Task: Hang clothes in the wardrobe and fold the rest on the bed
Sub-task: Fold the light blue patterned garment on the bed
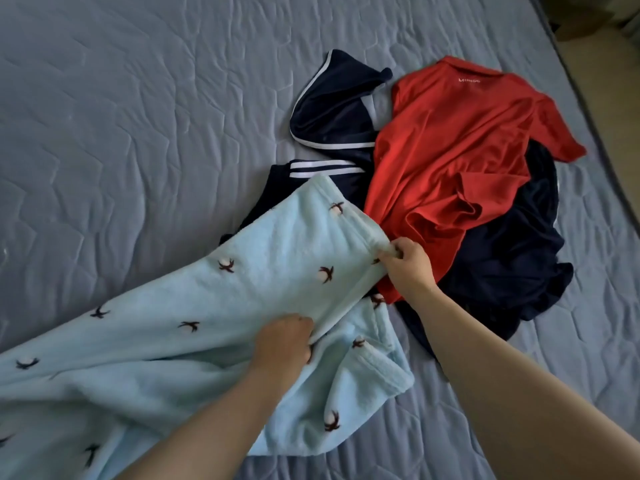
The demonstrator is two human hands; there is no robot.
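Both hands grip the hem of a pale blue fleece garment (180, 323) spread across the bed (121, 133): left hand (284, 341) bunching it, right hand (408, 261) pinching. A red shirt (450, 161) lies just beyond, over navy clothes (332, 112).

**Cloth finishes logged**

I recorded the pale blue garment (207, 299) as thick, fuzzy matt fleece. The red shirt (450, 150) was thin, smooth cloth with a faint sheen; the navy garment (332, 112) smooth, slightly glossy, trimmed in white tape. The bed cover (121, 116) was matt quilted cloth, puckered.
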